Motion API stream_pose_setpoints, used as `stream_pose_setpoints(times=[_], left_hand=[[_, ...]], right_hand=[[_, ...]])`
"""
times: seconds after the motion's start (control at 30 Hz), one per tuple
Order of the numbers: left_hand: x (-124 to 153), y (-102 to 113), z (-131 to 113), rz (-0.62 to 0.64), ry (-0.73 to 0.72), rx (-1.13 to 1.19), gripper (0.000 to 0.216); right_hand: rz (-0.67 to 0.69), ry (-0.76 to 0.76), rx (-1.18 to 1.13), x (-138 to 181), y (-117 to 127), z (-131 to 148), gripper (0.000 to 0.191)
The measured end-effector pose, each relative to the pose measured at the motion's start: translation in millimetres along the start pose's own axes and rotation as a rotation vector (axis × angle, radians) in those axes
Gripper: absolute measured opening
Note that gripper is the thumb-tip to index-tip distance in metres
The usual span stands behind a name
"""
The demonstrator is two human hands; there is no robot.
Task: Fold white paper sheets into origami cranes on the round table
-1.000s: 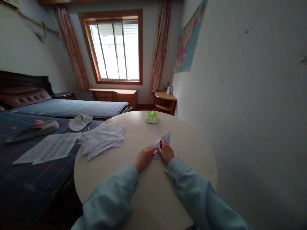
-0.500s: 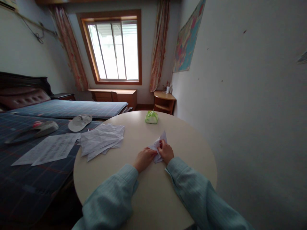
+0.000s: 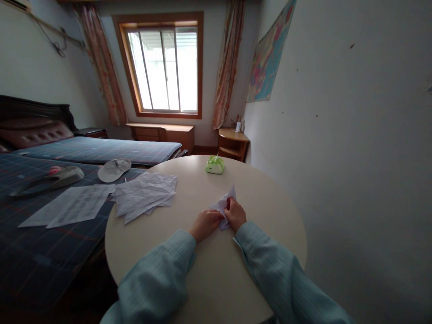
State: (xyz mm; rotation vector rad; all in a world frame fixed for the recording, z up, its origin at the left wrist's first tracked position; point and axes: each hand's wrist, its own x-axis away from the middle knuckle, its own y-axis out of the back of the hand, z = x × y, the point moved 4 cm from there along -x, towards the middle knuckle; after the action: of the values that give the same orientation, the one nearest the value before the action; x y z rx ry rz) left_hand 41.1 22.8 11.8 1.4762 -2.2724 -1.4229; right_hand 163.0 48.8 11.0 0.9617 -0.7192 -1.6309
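A small folded sheet of white paper (image 3: pixel 221 204) lies on the round cream table (image 3: pixel 151 252), with pointed corners sticking out beyond my fingers. My left hand (image 3: pixel 206 223) grips its near left part, fingers pressed together. My right hand (image 3: pixel 235 213) pinches the paper from the right, fingers bent with the tips close together. Parts of the folds are hidden beneath both hands.
Creased paper sheets (image 3: pixel 143 195) lie on the table's left edge, and printed sheets (image 3: pixel 72 204) on the bed (image 3: pixel 30 265). A green and white tissue pack (image 3: pixel 215 165) stands at the table's far side. A cap (image 3: pixel 114 171) rests on the bed. A wall (image 3: pixel 354 180) rises at the right.
The view has shifted slightly. My right fingers have changed position a little on the folded paper; my left hand stays in nearly the same place.
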Motion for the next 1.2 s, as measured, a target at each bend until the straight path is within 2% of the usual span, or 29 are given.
stream_pose_setpoints(times=[0.1,0.2,0.33,0.4,0.5,0.63,0.77,0.9,0.97,1.13,1.2], left_hand=[[0,1,-2,-0.002,0.002,0.007,0.027],[0,2,-3,-0.012,0.002,0.000,0.026],[0,3,-4,-0.009,0.017,-0.012,0.025],[1,4,-4,-0.004,0.034,-0.023,0.025],[1,3,-4,0.000,0.052,-0.057,0.026],[2,4,-4,-0.005,0.055,-0.083,0.026],[3,5,-6,-0.021,0.059,-0.069,0.025],[3,4,-2,-0.041,0.082,-0.006,0.023],[1,5,3,-0.084,0.104,0.041,0.022],[-1,15,24,-0.326,0.210,0.056,0.021],[-1,17,31,-0.318,0.259,0.065,0.025]], right_hand=[[-0.059,0.008,-0.007,0,1,-1,0.025],[-0.175,0.017,0.051,-1,4,-4,0.030],[-0.311,0.067,0.087,-2,6,-5,0.054],[-0.331,0.082,0.070,-2,5,-6,0.065],[-0.247,0.029,0.044,-4,2,-8,0.072],[-0.098,-0.055,0.016,-4,0,-8,0.064],[-0.056,-0.061,-0.099,-3,-1,-8,0.055],[-0.048,-0.043,-0.258,-3,-3,-10,0.057],[-0.035,-0.041,-0.297,-3,-3,-11,0.059],[-0.002,-0.002,-0.381,-3,-6,-9,0.056],[0.026,0.040,-0.435,-3,-9,-7,0.056]])
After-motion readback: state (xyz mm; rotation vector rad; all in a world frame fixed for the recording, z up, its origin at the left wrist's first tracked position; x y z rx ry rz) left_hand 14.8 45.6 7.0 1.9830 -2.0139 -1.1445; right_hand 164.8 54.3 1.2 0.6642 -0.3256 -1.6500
